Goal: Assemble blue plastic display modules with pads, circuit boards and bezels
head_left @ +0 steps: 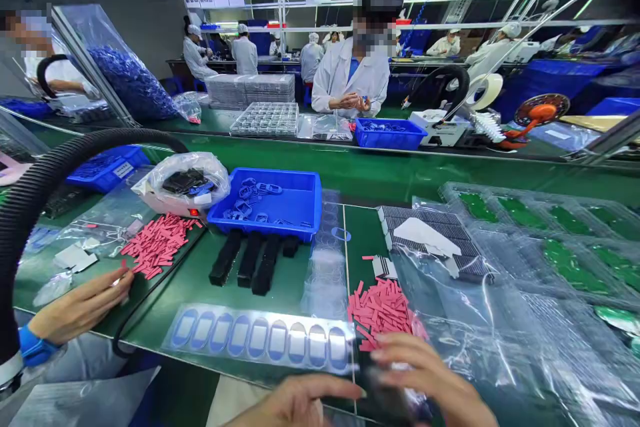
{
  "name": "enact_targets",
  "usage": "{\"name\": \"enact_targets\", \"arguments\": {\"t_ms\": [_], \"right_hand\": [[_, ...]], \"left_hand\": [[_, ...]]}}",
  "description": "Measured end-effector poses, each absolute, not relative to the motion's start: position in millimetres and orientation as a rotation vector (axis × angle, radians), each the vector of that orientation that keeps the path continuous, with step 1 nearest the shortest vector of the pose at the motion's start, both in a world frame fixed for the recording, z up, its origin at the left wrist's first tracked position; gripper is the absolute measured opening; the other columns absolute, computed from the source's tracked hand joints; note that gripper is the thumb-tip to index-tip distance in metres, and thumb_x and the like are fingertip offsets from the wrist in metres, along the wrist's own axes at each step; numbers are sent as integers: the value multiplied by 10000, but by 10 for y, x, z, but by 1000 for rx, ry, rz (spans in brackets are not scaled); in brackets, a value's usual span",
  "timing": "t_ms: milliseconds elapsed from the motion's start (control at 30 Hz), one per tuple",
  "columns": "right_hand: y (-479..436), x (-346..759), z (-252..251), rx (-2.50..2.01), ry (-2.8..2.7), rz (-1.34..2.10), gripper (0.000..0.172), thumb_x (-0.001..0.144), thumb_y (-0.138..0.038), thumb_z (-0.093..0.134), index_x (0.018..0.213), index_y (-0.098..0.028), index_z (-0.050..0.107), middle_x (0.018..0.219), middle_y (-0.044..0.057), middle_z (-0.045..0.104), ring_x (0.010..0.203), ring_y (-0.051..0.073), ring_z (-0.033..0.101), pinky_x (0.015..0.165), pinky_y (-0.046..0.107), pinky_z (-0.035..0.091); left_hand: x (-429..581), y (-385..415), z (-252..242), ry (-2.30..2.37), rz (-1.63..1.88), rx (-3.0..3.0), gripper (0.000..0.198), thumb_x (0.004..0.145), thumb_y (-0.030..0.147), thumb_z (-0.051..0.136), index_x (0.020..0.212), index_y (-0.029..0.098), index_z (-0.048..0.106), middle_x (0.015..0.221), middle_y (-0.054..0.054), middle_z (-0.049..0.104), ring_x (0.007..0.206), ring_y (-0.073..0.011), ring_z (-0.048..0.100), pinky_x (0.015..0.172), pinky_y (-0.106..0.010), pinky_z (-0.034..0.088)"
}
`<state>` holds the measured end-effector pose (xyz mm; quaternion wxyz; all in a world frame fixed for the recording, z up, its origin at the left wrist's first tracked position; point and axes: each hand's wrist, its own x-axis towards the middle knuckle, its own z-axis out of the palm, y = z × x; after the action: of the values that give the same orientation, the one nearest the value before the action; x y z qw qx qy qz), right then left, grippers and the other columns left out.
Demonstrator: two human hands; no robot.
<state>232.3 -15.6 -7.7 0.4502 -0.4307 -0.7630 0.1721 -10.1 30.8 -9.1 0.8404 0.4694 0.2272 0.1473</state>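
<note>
My left hand [295, 401] is at the bottom edge, its index finger stretched to the right and its lower part cut off. Facing it, my right hand [430, 373] has bent fingers smeared by motion. Something dark and blurred [383, 380] lies under those fingertips; its kind cannot be made out. Just beyond my right hand is a pile of pink strips [381, 307]. A clear sheet of oval blue-rimmed stickers [260, 337] lies beyond my left hand.
A blue bin [314, 210] of blue plastic frames stands mid-table, with black foam blocks [250, 260] before it. Clear trays of green circuit boards [575, 267] lie right. A co-worker's hand [85, 303] reaches toward another pink pile [160, 243]. A black hose [75, 153] arches at left.
</note>
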Motion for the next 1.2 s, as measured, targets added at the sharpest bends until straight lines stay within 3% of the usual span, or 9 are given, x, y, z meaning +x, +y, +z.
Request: {"name": "enact_targets", "arguments": {"t_ms": [167, 233, 333, 433, 500, 567, 633, 833, 1200], "right_hand": [[-128, 2679, -410, -1464, -1603, -53, 194, 845, -377, 589, 935, -227, 673, 936, 60, 727, 842, 243, 694, 708, 367, 571], [-127, 2681, -465, -1514, -1557, -144, 194, 845, -374, 578, 926, -219, 664, 947, 68, 716, 828, 247, 687, 713, 389, 551], [-127, 2620, -453, -1506, -1582, -258, 210, 852, -386, 572, 941, -211, 646, 975, 80, 699, 846, 254, 669, 751, 413, 516], [-118, 2585, -404, -1468, -1652, -325, 201, 863, -369, 570, 955, -202, 635, 979, 80, 687, 853, 239, 654, 765, 394, 499], [-111, 2586, -388, -1455, -1673, -346, 196, 869, -353, 564, 959, -191, 629, 973, 84, 680, 852, 230, 647, 762, 381, 497], [-107, 2593, -391, -1453, -1672, -354, 193, 870, -347, 560, 957, -186, 624, 973, 88, 675, 853, 232, 645, 755, 383, 497], [-109, 2599, -405, -1458, -1663, -353, 197, 868, -351, 559, 963, -189, 620, 981, 90, 671, 860, 241, 645, 752, 394, 496], [-137, 2599, -440, -1480, -1649, -315, 210, 876, -338, 551, 985, -169, 612, 1022, 117, 654, 898, 264, 629, 801, 427, 466], [-118, 2556, -435, -1446, -1659, -306, 176, 899, -272, 533, 1013, -149, 586, 1045, 122, 617, 934, 228, 586, 856, 366, 425]], "left_hand": [[-160, 975, 453, 963, 342, 1794, 414, 834, 520, 525, 1085, 218, 655, 893, -44, 782, 785, -196, 723, 699, -276, 557], [-186, 1386, 680, 1160, 400, 1971, 365, 842, 436, 535, 1089, 200, 667, 1062, -62, 744, 976, -232, 680, 856, -307, 517], [-236, 2019, 856, 1565, 298, 2269, 437, 853, 434, 505, 1171, 156, 619, 1258, -151, 631, 1192, -362, 535, 1015, -488, 371], [-285, 2500, 874, 1809, -1, 2338, 455, 736, 421, 672, 994, 46, 666, 1066, -278, 676, 1149, -515, 504, 925, -644, 350], [-298, 2697, 847, 1818, -216, 2358, 401, 737, 435, 686, 920, 79, 672, 994, -208, 698, 1083, -424, 581, 907, -594, 403], [-289, 2811, 804, 1736, -379, 2374, 331, 812, 417, 627, 960, 122, 650, 1014, -116, 688, 995, -283, 632, 879, -507, 467], [-272, 2869, 757, 1631, -447, 2404, 282, 871, 369, 569, 1035, 145, 618, 1061, -75, 661, 945, -215, 635, 845, -453, 503], [-331, 2952, 721, 1502, -258, 2555, 345, 896, 320, 539, 1206, 169, 533, 1221, -98, 582, 1048, -248, 594, 872, -475, 497], [-273, 3044, 487, 1685, -304, 2556, 322, 880, 329, 562, 1154, 160, 560, 1164, -91, 604, 998, -233, 610, 835, -453, 514]]}}
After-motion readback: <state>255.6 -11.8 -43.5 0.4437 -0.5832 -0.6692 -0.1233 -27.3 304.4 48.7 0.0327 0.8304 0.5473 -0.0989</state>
